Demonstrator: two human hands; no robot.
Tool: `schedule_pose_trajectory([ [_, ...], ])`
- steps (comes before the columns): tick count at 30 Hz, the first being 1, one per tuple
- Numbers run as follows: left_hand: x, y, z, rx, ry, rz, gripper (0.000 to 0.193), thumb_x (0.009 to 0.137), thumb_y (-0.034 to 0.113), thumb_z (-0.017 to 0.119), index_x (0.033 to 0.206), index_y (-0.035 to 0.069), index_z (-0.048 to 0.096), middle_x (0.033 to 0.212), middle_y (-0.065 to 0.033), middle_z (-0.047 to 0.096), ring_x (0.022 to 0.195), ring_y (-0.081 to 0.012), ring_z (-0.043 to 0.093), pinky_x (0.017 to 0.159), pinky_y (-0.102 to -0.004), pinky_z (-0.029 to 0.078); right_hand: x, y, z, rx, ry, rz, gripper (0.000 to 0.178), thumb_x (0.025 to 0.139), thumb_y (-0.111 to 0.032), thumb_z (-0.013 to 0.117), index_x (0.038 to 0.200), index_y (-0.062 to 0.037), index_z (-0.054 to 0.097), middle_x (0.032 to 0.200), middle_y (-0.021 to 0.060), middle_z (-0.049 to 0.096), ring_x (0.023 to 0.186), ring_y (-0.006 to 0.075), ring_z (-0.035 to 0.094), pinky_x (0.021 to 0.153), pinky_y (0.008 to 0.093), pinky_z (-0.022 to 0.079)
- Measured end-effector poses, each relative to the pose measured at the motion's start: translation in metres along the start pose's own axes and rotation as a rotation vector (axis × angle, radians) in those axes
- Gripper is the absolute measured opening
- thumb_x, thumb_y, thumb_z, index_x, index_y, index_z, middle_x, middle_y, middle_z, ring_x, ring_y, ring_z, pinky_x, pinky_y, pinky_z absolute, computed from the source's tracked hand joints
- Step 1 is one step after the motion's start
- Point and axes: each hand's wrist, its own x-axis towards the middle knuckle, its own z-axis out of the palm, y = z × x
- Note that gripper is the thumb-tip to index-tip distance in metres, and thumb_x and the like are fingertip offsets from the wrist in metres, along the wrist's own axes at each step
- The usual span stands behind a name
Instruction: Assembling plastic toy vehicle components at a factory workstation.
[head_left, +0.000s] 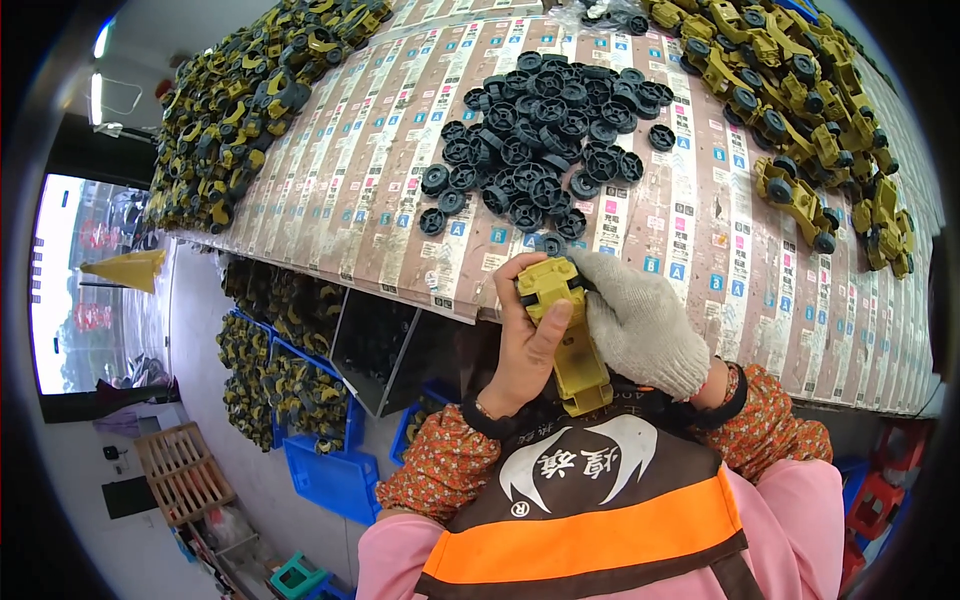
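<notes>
A yellow plastic toy vehicle body (575,345) is held tilted above the table's near edge, its underside facing up. My bare left hand (526,340) is closed round its left side, thumb pressed across it. My right hand (645,325), in a pale knitted glove, is closed against the body's right side, fingers curled over the far end. Small black parts show at both sides of that end. Just beyond the glove's fingertips is a black wheel (552,243); whether the glove touches it I cannot tell. A heap of black toy wheels (545,130) lies ahead of my hands.
Yellow toy vehicles with black wheels are piled on the table's left (235,110) and right (800,90). Printed sheets cover the tabletop (340,190). Below left stand blue crates (330,478), some holding more toys. Red stools (880,500) are stacked at lower right.
</notes>
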Motion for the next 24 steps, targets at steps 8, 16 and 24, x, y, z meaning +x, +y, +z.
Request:
schedule_pose_trajectory([
  [8,0.002,-0.002,0.002,0.102,-0.14,0.009,0.061,0.105,0.022,0.069,0.15,0.012,0.03,0.126,-0.0056,0.054,0.111,-0.0128,0.053,0.1,-0.0299,0.046,0.004,0.001,-0.016,-0.177,-0.134,0.027,0.028,0.086,-0.008,0.061,0.113,-0.0021,0.065,0.081,0.0259,0.069,0.078,0.0469,0.07,0.068,0.0561,0.054],
  [16,0.011,0.008,0.011,-0.238,-0.028,-0.2,0.054,0.106,0.024,0.069,0.149,0.014,0.038,0.126,-0.0042,0.056,0.109,-0.0126,0.058,0.095,-0.0314,0.053,0.074,0.037,-0.048,-0.182,-0.049,0.287,0.032,0.091,-0.015,0.06,0.12,-0.0057,0.07,0.091,0.0242,0.073,0.086,0.0448,0.072,0.078,0.0513,0.058],
  [24,0.016,0.013,-0.011,-0.401,0.246,-0.296,0.044,0.109,0.043,0.059,0.143,0.015,0.052,0.113,-0.0017,0.067,0.095,-0.0151,0.069,0.082,-0.0324,0.06,0.1,0.085,-0.061,-0.559,0.017,0.182,0.029,0.094,-0.023,0.067,0.117,-0.0067,0.069,0.111,0.0204,0.069,0.103,0.0421,0.067,0.087,0.0499,0.055],
])
